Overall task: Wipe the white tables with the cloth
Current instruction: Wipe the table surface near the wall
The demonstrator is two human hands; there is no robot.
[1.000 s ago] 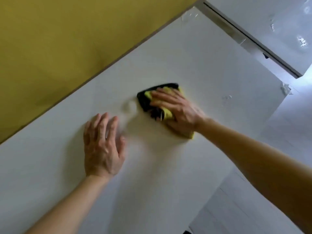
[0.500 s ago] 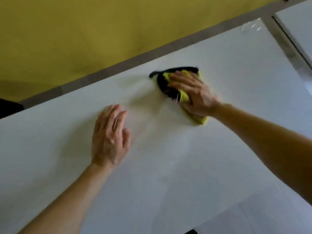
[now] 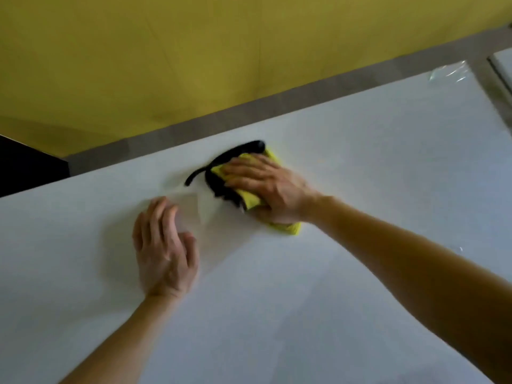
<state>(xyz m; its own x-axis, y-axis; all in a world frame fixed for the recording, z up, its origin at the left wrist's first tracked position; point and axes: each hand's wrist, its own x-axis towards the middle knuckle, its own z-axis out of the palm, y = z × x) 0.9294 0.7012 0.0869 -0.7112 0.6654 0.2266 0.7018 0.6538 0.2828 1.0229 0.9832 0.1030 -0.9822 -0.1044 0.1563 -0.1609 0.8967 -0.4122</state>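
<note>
A white table (image 3: 346,167) fills most of the head view. A yellow cloth with a black edge (image 3: 249,199) lies on it near the far edge, a black strip trailing out to its left. My right hand (image 3: 266,187) presses flat on top of the cloth, fingers pointing left. My left hand (image 3: 164,250) rests flat on the bare tabletop to the left of the cloth, fingers together, holding nothing. A faint damp streak shows on the surface between the two hands.
A yellow wall (image 3: 194,56) rises behind the table, with a grey floor strip (image 3: 277,106) along the table's far edge. A dark object (image 3: 25,167) sits at the far left. A second white table (image 3: 502,67) begins at the upper right, past a gap.
My right hand has slid the cloth toward the table's far edge and left. The view has swung, bringing the far edge and the floor strip into sight. My left hand stays planted.
</note>
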